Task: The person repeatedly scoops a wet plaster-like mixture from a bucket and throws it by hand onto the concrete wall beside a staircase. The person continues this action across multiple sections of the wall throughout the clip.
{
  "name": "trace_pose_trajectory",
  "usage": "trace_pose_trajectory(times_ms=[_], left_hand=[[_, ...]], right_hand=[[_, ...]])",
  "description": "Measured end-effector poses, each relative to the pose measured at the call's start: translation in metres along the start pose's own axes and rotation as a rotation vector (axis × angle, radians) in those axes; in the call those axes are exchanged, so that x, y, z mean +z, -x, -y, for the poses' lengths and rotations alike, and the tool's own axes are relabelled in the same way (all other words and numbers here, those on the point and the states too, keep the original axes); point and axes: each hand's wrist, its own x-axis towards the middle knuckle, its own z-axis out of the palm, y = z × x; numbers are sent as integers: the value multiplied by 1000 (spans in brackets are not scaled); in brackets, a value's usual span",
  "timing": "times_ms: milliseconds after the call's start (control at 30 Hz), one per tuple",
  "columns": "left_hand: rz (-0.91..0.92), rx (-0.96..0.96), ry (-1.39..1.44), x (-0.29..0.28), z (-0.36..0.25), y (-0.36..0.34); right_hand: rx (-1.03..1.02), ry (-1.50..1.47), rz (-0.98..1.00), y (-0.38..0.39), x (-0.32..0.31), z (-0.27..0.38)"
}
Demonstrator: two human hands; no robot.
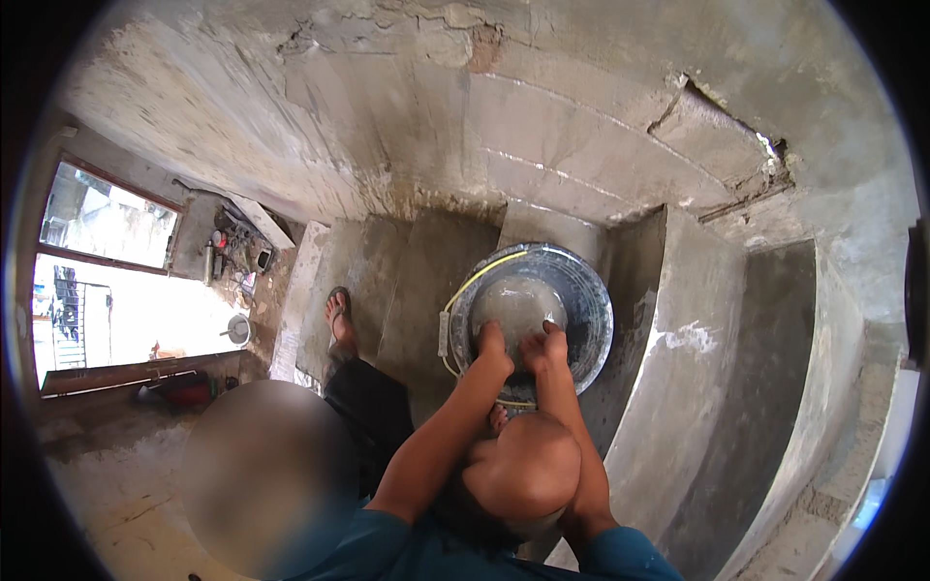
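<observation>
A large black bucket (598, 324) stands on a concrete step between my legs, its inner wall streaked with whitish residue. Grey, wet-looking material (518, 295) shows as a pale round patch inside it. Both my arms reach over the near rim. My left hand (493, 344) points down at the edge of the grey material, its fingers mostly hidden. Beside it, my right hand (542, 347) is loosely curved with the thumb apart from the fingers; I see nothing held in it. The bucket's yellow handle (472, 283) lies against the left rim.
Concrete stairs (693, 334) rise to the right, beside a rough plastered wall (572, 116). My sandalled foot (339, 318) rests on a step at the left. Farther left are a bright doorway (116, 300), a small pail (238, 330) and scattered items (237, 257).
</observation>
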Motion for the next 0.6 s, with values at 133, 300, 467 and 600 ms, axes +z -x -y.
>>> trace_pose_trajectory(times_ms=[133, 300, 467, 600], left_hand=[[540, 335, 185, 25, -30, 79], [695, 667, 271, 47, -63, 135], [187, 201, -41, 17, -24, 38], [28, 43, 13, -9, 24, -33]], right_hand=[[-157, -167, 718, 77, 45, 47], [-285, -45, 1076, 137, 77, 89], [-197, 157, 378, 56, 38, 40], [19, 111, 31, -7, -15, 4]])
